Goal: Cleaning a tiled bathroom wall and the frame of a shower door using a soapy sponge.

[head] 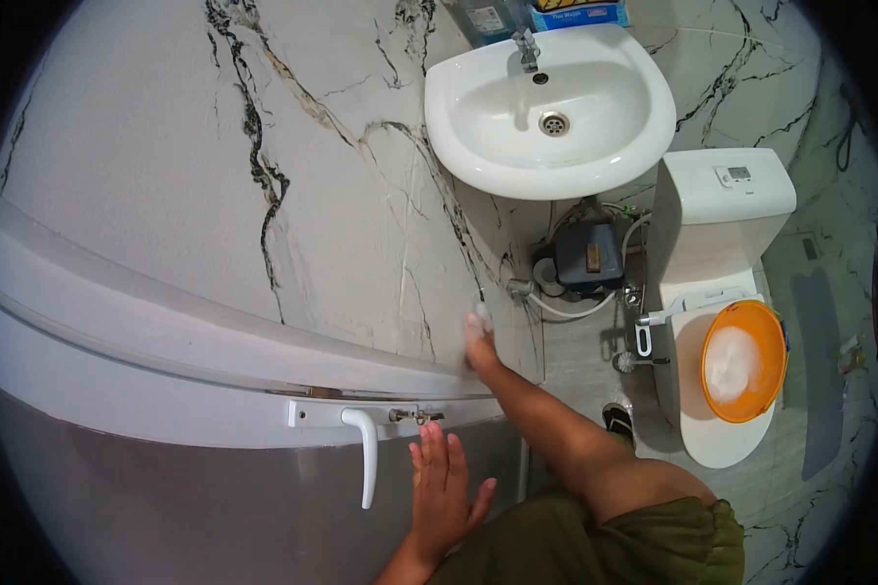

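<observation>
My left hand lies flat near the grey door panel, fingers spread, holding nothing. Its fingertips come just below the keys in the door lock; whether they touch is unclear. To their left is the white door handle. My right hand reaches past the door frame to the marble-patterned wall. It is blurred, and a small pale patch shows at its fingers; whether that is foam or a held thing I cannot tell.
An orange basin with white foam rests on the closed toilet. A white washbasin hangs on the wall. Below it are a dark grey box and hoses. A toilet brush stands beside the toilet.
</observation>
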A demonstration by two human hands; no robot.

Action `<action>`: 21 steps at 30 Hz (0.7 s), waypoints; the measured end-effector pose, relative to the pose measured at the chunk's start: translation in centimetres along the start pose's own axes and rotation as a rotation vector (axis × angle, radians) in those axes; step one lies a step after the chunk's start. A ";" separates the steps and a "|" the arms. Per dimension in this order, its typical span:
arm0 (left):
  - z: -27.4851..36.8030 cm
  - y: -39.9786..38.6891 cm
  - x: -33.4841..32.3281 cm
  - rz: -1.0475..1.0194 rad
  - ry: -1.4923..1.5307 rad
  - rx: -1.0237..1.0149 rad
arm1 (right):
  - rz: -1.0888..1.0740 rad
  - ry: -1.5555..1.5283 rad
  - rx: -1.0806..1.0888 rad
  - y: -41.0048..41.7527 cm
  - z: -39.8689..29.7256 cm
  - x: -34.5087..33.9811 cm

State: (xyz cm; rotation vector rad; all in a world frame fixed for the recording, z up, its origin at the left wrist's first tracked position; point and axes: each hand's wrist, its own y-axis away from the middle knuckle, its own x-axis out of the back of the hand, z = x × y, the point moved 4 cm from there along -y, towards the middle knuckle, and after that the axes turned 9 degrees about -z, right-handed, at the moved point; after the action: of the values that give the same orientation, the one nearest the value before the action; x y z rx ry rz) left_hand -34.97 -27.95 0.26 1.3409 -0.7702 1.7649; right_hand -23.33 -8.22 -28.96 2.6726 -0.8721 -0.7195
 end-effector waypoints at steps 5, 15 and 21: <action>-0.8 -0.7 0.0 0.011 0.019 0.042 | -0.141 0.113 0.939 9.4 -17.0 -5.7; -0.8 -2.4 0.0 0.029 0.104 -0.009 | -0.054 0.023 0.160 0.6 -5.4 -0.6; -2.0 -1.8 0.3 0.080 0.035 0.032 | -0.247 0.260 1.051 11.9 -19.8 -5.8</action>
State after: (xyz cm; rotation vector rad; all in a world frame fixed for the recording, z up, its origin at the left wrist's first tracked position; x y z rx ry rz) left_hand -34.40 -25.31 0.01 1.3128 -0.7891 1.8655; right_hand -22.87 -12.77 -5.62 3.7021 -1.0451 0.1577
